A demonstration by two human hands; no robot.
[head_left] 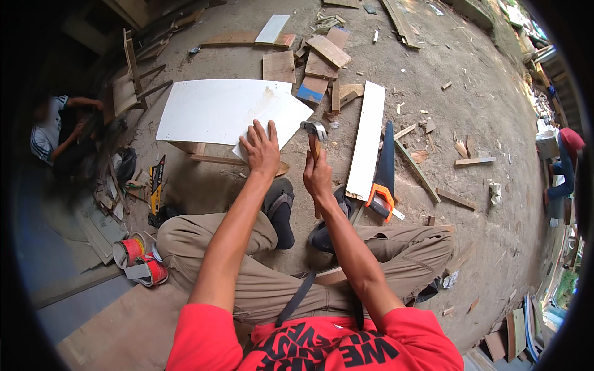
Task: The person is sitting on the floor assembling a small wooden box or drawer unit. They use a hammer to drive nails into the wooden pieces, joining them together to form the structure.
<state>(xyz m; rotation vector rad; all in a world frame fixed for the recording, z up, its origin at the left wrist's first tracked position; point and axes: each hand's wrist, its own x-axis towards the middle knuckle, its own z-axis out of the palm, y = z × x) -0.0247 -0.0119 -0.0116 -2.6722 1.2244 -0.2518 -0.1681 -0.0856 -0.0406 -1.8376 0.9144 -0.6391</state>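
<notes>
My left hand (262, 148) lies with spread fingers on a small white panel (286, 117). That piece overlaps the right end of a larger white board (213, 111), which rests raised on a wooden frame (216, 159). In my right hand (318, 176) is a claw hammer (314, 131), gripped by its wooden handle, with its metal head up just right of the small panel's corner. The hammer head is apart from the panel. Whether a nail is under my left fingers cannot be seen.
Right of the hammer lie a long white plank (366, 139) and a handsaw with an orange handle (381, 201). Wood offcuts (322, 62) are piled ahead. Red tins (148, 269) and a yellow handsaw (157, 188) are at left. One person (62, 133) sits far left, another (563, 161) far right.
</notes>
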